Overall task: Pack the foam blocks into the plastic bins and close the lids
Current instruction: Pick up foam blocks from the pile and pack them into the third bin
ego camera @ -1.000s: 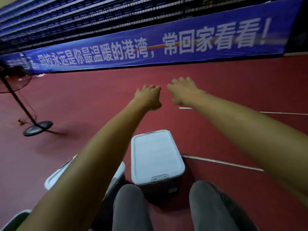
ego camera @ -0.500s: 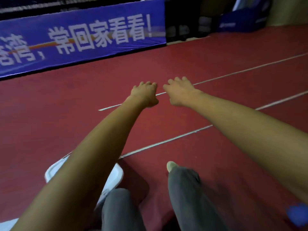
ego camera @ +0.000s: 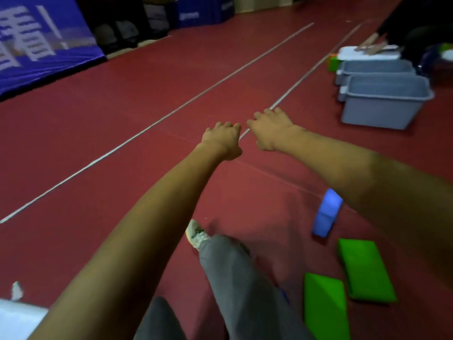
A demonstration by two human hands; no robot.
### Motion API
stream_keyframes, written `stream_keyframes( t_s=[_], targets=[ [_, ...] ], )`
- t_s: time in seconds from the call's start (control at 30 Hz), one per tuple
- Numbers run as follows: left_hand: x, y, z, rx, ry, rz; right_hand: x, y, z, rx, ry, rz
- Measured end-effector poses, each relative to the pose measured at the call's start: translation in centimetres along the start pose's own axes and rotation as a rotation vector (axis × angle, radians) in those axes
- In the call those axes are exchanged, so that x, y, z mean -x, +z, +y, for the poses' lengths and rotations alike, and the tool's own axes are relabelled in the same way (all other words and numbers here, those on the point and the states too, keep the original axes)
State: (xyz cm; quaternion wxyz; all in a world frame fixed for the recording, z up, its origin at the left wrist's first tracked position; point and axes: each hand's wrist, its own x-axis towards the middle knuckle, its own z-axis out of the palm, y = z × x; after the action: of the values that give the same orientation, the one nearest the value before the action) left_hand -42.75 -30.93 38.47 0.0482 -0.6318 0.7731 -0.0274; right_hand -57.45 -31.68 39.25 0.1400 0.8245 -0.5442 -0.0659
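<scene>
My left hand (ego camera: 224, 141) and my right hand (ego camera: 269, 128) are stretched out side by side over the red floor, and neither holds anything. The left is curled into a fist; the right hangs with loosely curled fingers. A blue foam block (ego camera: 327, 213) stands on the floor under my right forearm. Two flat green foam blocks (ego camera: 365, 269) (ego camera: 326, 307) lie at the lower right. Two open grey plastic bins (ego camera: 384, 104) (ego camera: 375, 67) stand at the far right, well beyond my hands.
Another person's hands (ego camera: 370, 45) rest on a white lid (ego camera: 350, 54) behind the grey bins, with a green block (ego camera: 333, 63) beside it. A white bin corner (ego camera: 17, 320) shows at the bottom left. A blue banner (ego camera: 36, 45) and my grey-trousered leg (ego camera: 235, 278) are in view.
The view has swung to the right: the white-lidded bins slid out at the left, and the grey bins and foam blocks came into sight. My hands kept their outstretched pose.
</scene>
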Motion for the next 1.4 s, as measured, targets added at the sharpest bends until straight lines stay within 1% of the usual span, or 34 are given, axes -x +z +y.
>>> stream_keyframes(
  t_s=[0.13,0.23,0.33,0.47,0.57,0.63,0.77,0.83,0.97,1.07,1.17,1.23,1.3,1.4],
  targets=[
    [-3.7,3.3,8.0,0.023,0.111,-0.054,2.1,6.0,6.0,-0.009,0.083,-0.088],
    [-5.4,6.5,13.9,0.050,0.195,-0.107,4.1,10.8,9.2,-0.034,0.130,-0.147],
    [-6.2,10.1,19.3,0.061,0.276,-0.157,6.7,15.6,11.5,-0.061,0.167,-0.216],
    [-6.6,14.6,24.1,0.042,0.357,-0.215,10.1,21.7,13.2,-0.098,0.228,-0.295],
    [-6.9,17.3,26.4,0.040,0.402,-0.256,12.2,26.0,13.8,-0.121,0.275,-0.383],
    [-7.1,19.1,27.6,0.065,0.403,-0.289,12.9,28.7,14.0,-0.120,0.295,-0.412],
    [-7.1,23.3,29.6,0.152,0.336,-0.334,11.9,33.4,13.7,-0.187,0.340,-0.430],
    [-7.4,25.3,30.0,0.156,0.312,-0.362,11.3,35.7,13.5,-0.242,0.364,-0.452],
    [-9.4,28.7,30.0,0.099,0.287,-0.435,11.5,41.0,13.7,-0.293,0.368,-0.541],
    [-11.3,31.2,30.9,0.135,0.250,-0.474,12.2,45.3,13.7,-0.355,0.411,-0.636],
    [-12.9,33.5,32.3,0.221,0.222,-0.503,12.3,48.7,13.8,-0.418,0.487,-0.777],
    [-14.0,35.3,33.4,0.264,0.235,-0.485,12.1,50.6,13.9,-0.457,0.548,-0.853],
    [-14.9,37.2,34.5,0.279,0.281,-0.466,12.0,52.3,13.8,-0.518,0.626,-0.884],
    [-15.9,40.1,35.5,0.307,0.315,-0.488,11.6,54.8,13.5,-0.559,0.719,-0.932]
  ],
)
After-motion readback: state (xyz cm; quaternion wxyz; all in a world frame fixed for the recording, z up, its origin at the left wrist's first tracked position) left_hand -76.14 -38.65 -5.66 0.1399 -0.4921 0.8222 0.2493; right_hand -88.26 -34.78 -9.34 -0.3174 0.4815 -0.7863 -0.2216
